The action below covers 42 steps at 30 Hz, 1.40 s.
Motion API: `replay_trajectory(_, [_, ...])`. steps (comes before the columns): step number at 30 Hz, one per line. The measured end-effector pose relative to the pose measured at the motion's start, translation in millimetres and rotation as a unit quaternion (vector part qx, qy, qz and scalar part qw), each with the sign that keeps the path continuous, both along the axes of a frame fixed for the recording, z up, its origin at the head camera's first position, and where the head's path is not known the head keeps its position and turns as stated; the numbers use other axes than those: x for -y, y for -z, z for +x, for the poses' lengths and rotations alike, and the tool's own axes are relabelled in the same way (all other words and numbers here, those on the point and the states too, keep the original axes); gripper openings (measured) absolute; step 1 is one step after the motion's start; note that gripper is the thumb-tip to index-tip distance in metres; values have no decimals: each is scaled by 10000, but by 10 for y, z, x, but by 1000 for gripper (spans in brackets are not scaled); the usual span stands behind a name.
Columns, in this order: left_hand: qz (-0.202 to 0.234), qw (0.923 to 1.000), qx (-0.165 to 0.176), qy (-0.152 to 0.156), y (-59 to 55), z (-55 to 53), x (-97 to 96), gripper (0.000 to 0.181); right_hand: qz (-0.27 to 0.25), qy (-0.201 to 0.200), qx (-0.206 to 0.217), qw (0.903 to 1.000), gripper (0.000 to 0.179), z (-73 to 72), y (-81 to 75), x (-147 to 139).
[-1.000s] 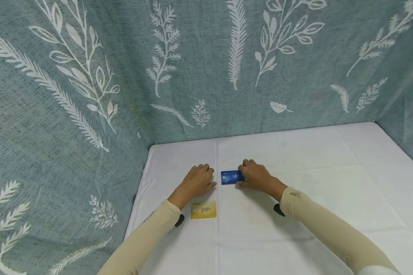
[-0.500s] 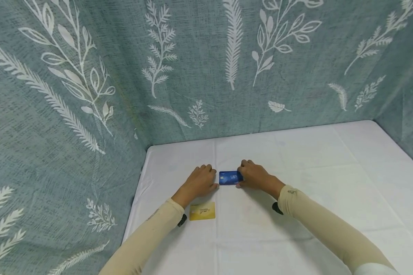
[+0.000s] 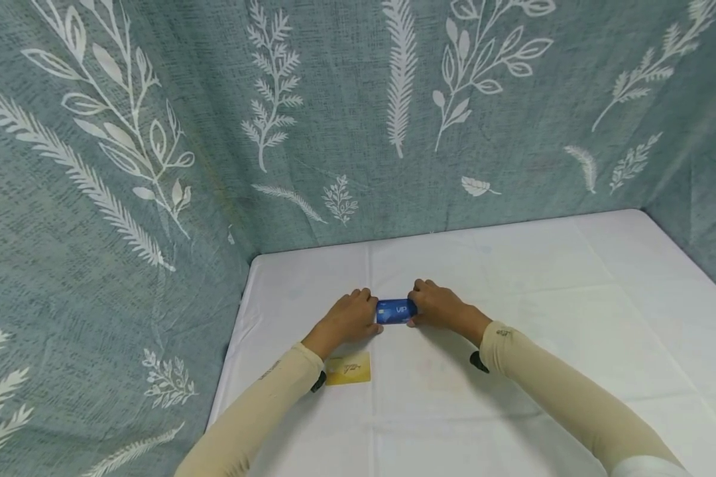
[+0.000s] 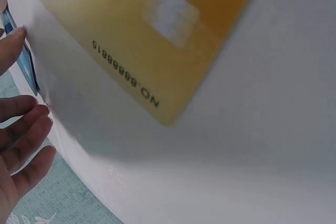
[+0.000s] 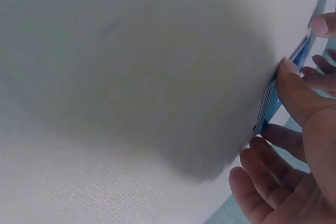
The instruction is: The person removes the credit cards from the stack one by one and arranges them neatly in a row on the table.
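From my end of the feed I have both hands meeting over the blue card (image 3: pixel 396 312), which sits between them toward the left part of the counter (image 3: pixel 489 411), its VIP lettering facing up. The left hand (image 3: pixel 351 318) has its fingers on the card's left end, thumb at the near corner and the others at the far one, a light pinch. The right hand (image 3: pixel 443 307) grasps the right end likewise, thumb on the near side, index finger on the far side. My right wrist view shows the card's edge as several thin lines; I can't tell whether more than one card is in the grip, or whether it touches the cloth beneath. The yellow card (image 3: pixel 352 368) lies flat on the counter, nearer the person, its left end partly behind the left sleeve (image 3: pixel 262 407) and a dark piece (image 3: pixel 319 381) at that wrist. The left wrist camera gives me its chip and a number line. A green curtain (image 3: pixel 340 99) with white leaf prints hangs behind the counter.
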State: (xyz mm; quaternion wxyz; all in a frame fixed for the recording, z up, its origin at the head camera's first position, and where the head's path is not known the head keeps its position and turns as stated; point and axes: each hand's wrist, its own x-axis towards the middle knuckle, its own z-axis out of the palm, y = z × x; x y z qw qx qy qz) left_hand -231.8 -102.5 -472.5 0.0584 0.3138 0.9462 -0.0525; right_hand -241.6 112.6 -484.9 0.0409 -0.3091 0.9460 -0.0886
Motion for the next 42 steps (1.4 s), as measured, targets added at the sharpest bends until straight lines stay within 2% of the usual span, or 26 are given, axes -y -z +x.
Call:
replay_trajectory(23, [67,9999,94,34,14,-24,-40,50,-1,-202,-108,9997,46,-32,13,-22])
replay_trajectory(38, [92,9999,84,6,23,-48,-44,50,-93,-367,-126,9992,44,-30,-14,-39])
replay_trajectory(42, [118,9999,37,81,17,-44,-48,51,-51,-360,-158,9992,47,-27,-15,-47])
